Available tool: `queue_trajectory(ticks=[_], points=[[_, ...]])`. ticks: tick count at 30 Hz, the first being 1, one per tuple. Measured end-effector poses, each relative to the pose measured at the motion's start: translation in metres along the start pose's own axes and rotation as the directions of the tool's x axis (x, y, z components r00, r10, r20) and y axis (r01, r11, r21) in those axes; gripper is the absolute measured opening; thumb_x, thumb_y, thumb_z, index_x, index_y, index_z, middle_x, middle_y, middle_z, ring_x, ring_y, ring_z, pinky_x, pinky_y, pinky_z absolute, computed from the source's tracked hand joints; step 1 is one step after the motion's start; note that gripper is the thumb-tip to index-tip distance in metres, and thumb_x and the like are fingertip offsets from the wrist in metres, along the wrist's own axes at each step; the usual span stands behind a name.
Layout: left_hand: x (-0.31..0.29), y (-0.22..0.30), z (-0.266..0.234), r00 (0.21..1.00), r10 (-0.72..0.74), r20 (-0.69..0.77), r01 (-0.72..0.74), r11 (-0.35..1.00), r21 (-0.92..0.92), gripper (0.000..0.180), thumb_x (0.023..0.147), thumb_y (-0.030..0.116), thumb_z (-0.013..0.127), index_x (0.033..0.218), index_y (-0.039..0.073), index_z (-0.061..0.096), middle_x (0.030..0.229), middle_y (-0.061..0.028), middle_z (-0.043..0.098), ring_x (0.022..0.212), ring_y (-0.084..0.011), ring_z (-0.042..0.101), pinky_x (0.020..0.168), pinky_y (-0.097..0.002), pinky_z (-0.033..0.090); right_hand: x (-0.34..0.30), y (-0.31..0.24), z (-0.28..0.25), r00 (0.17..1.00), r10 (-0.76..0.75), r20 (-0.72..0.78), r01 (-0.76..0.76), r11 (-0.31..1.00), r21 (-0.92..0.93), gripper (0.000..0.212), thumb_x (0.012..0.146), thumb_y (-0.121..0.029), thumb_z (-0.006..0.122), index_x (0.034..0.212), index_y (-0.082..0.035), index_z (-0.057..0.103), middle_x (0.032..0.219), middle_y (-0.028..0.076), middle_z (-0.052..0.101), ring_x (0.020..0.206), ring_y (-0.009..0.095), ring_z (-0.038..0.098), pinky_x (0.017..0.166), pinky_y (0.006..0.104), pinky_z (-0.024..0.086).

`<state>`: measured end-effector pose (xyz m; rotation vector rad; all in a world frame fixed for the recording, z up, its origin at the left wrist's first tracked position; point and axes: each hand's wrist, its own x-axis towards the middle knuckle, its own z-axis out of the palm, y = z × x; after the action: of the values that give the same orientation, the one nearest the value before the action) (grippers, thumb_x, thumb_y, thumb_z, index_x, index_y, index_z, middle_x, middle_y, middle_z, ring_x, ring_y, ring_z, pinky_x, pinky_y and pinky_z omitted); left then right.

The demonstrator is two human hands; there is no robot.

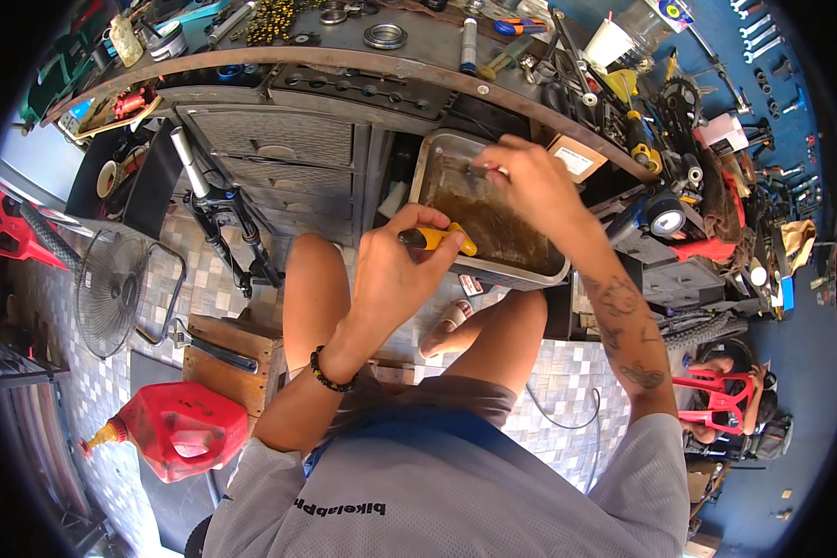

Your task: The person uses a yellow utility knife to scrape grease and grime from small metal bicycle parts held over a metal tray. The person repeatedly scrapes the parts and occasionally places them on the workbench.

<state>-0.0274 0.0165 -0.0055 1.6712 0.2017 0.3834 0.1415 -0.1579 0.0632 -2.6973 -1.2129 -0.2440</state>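
Yellow with a black end, the small handheld tool point(431, 239) sits between the thumb and fingers of the left hand point(395, 256), just beside the near left edge of the metal pan point(449, 151). Its long axis runs roughly crosswise to the person, black end pointing left and yellow end pointing right and slightly toward the body. Over the brown liquid point(493, 232) in the pan, the right hand point(533, 179) has its fingertips drawn together, though I cannot tell whether they pinch anything.
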Motion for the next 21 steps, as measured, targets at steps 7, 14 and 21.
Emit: queue_trajectory(ticks=[7,14,21], points=[[0.003,-0.003,-0.014,0.996,-0.012,-0.083,0.007,0.998,-0.055,0.019,0.102,0.012,0.087,0.115,0.000,0.083,0.094,-0.0100,0.086,0.063,-0.0076,0.072,0.056,-0.0269,0.054,0.010,0.037,0.051,0.974,-0.226,-0.021,0.224,0.971,-0.087,0.024,0.094,-0.004,0.075,0.115,-0.011,0.084,0.119,0.007,0.075,0.096,0.036,0.081,0.082,0.0481,0.066],[0.008,0.006,-0.010,0.999,0.040,-0.035,-0.039,0.999,0.020,0.021,0.106,0.007,0.084,0.125,-0.002,0.083,0.096,-0.0062,0.084,0.078,-0.0064,0.075,0.068,-0.0226,0.060,-0.003,0.040,0.043,0.998,-0.051,-0.021,0.055,0.965,0.256,0.012,0.099,-0.004,0.081,0.109,-0.005,0.075,0.111,0.007,0.079,0.089,0.024,0.082,0.073,0.0396,0.065],[0.010,0.008,-0.014,0.909,0.415,0.046,-0.417,0.897,0.149,0.025,0.101,-0.003,0.084,0.126,0.000,0.086,0.118,-0.0165,0.087,0.108,-0.0185,0.083,0.091,-0.0316,0.065,-0.036,0.040,0.034,0.956,0.238,0.174,-0.266,0.444,0.856,0.018,0.108,0.003,0.077,0.120,-0.004,0.066,0.103,0.005,0.083,0.094,0.013,0.081,0.073,0.0279,0.065]])
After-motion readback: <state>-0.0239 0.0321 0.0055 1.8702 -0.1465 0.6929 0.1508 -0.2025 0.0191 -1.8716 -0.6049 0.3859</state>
